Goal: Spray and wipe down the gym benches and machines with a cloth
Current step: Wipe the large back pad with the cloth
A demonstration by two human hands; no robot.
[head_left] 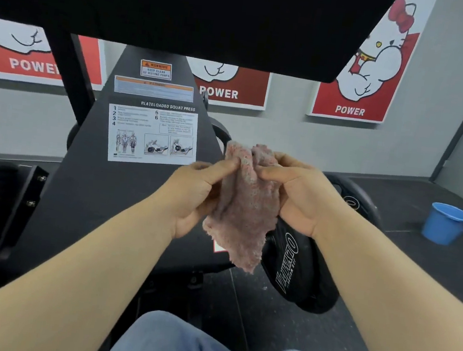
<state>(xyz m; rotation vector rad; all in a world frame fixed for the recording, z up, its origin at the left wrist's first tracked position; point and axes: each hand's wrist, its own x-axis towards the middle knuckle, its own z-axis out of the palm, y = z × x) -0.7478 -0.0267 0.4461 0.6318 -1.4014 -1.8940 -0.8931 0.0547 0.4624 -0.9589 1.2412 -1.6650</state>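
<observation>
One pinkish cloth (pixel 243 214) at centre frame, off any surface, hanging in folds with a ragged lower corner. Gripped by two hands: left hand (pixel 196 197) pinching the cloth's upper left edge between thumb and curled fingers, right hand (pixel 300 194) clenched on the upper right edge in the same way. Both forearms bare, reaching in from the lower corners.

Behind the hands, one black machine panel (pixel 85 181) marked "PLATELOADED SQUAT PRESS", bearing three labels: one white instruction sheet (pixel 154 136), one orange-topped strip above it, one small orange warning sticker higher still. One broad black pad (pixel 186 5) across the top of the frame. One black weight plate (pixel 299 275) with white lettering just below and right of the cloth.

Three red-and-white posters (pixel 357 97) on the grey wall, each reading "POWER". One blue bucket (pixel 445 224) on the dark floor at the right edge. Two denim-clad knees at the bottom.
</observation>
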